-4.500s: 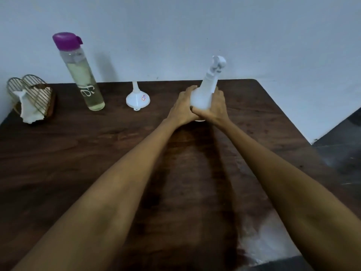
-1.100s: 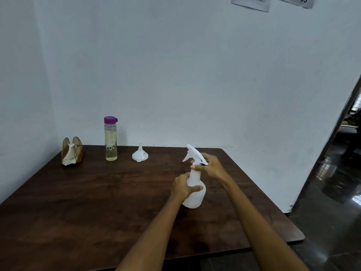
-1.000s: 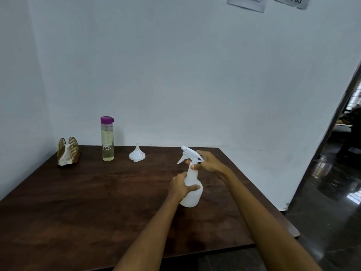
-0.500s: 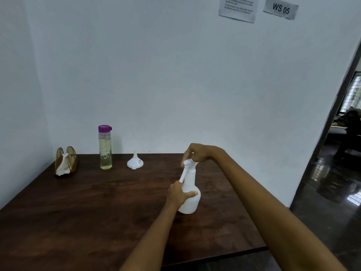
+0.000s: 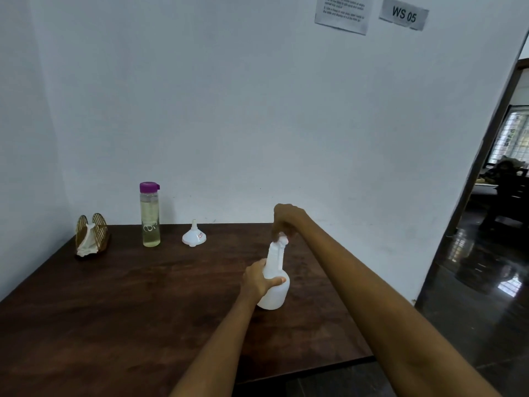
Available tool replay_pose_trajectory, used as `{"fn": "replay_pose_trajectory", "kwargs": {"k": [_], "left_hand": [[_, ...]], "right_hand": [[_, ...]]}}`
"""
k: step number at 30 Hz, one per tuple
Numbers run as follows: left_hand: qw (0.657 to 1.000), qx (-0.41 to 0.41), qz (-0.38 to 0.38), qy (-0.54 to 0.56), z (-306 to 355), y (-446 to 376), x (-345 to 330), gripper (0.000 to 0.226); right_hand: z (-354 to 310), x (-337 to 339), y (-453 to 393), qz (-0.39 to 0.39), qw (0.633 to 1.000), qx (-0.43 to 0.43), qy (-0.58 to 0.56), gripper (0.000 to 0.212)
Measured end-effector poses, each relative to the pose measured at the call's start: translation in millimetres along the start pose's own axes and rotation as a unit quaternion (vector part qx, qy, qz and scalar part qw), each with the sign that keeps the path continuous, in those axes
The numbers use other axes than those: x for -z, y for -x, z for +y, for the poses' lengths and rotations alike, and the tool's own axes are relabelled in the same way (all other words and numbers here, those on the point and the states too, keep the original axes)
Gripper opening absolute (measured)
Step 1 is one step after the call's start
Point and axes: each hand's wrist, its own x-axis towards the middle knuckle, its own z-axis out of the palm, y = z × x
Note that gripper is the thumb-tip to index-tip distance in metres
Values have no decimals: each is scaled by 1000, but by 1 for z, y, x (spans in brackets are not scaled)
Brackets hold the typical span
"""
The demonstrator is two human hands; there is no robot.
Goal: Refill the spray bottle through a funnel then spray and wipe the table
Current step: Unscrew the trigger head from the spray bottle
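A white spray bottle (image 5: 275, 293) stands upright on the dark wooden table (image 5: 120, 310), right of its middle. My left hand (image 5: 257, 279) grips the bottle's rounded body from the left, thumb across the front. My right hand (image 5: 286, 222) reaches down from above and curls round the spray head, hiding most of it. A white funnel (image 5: 194, 237) sits upside down near the back edge. To its left stands a clear bottle with a purple cap (image 5: 150, 214), part full of pale yellow liquid.
A wooden napkin holder with white tissue (image 5: 91, 234) stands at the back left corner. White walls close the back and left sides. The table's right edge drops to a glossy dark floor (image 5: 472, 310), with a doorway at far right.
My right hand has shifted from the trigger side to the top of the spray head, and the head has turned round. The view has tilted upward. My left hand keeps its hold.
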Motion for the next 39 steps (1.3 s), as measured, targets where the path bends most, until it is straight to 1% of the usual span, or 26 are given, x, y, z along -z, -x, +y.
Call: {"fn": "replay_pose_trajectory", "kwargs": {"k": [1, 3, 4, 6, 7, 8, 10, 12, 14, 15, 16, 18, 19, 20, 22, 25, 28, 30, 33, 36, 39], "left_hand": [[1000, -4, 0, -1, 0, 1, 0, 71], [1000, -10, 4, -1, 1, 1, 0, 71], [1000, -10, 5, -2, 1, 1, -1, 71], [1000, -8, 3, -7, 1, 1, 0, 73], [1000, -8, 1, -9, 1, 1, 0, 73], [1000, -9, 0, -10, 1, 0, 0, 74], [1000, -7, 0, -11, 0, 0, 0, 74], [1000, -5, 3, -14, 1, 0, 0, 74], [1000, -7, 4, -16, 0, 0, 0, 73], [1000, -10, 4, -14, 0, 1, 1, 72], [1000, -13, 3, -12, 0, 1, 1, 71], [1000, -16, 3, -10, 0, 2, 1, 69], [1000, -15, 4, -11, 1, 3, 1, 70], [1000, -13, 4, -12, 1, 3, 1, 71], [1000, -7, 1, -16, 2, 2, 2, 73], [1000, 5, -5, -21, 1, 0, 1, 76], [1000, 12, -4, -20, 0, -2, 0, 77], [1000, 10, -2, -22, 0, -3, 0, 77], [1000, 8, -1, -29, 0, -2, -1, 75], [1000, 3, -2, -29, 1, -2, -1, 74], [1000, 2, -2, -28, 3, 1, 1, 76]], "right_hand": [[-1, 2, 2, -25, 999, 17, 30, 17], [2, 3, 3, -54, 996, 45, 53, 29], [4, 3, 2, -56, 996, 65, 40, 31], [6, 1, 4, -38, 993, 108, 30, 22], [8, -1, 6, -19, 992, 124, 23, 17], [10, -3, 6, 12, 991, 133, 20, 20], [13, -8, 7, 103, 985, 133, 26, 26], [17, -11, 5, 187, 975, 115, -18, 24], [18, -14, 3, 227, 968, 81, -69, 13], [18, -16, 3, 234, 968, 57, -71, 18], [18, -21, 2, 231, 970, 34, -63, 26], [19, -29, 2, 190, 981, 2, -51, 44], [19, -33, 1, 165, 985, -7, -52, 46], [20, -38, -2, 148, 987, -9, -67, 44], [22, -45, -7, 139, 981, -3, -136, 32], [29, -43, -7, 150, 959, 35, -239, 26], [39, -31, -3, 217, 928, 67, -296, 20], [43, -18, -1, 268, 900, 79, -334, 20], [46, 6, 4, 327, 845, 78, -416, 18], [45, 28, 10, 360, 812, 84, -451, 19], [45, 40, 15, 379, 791, 95, -470, 18]]}}
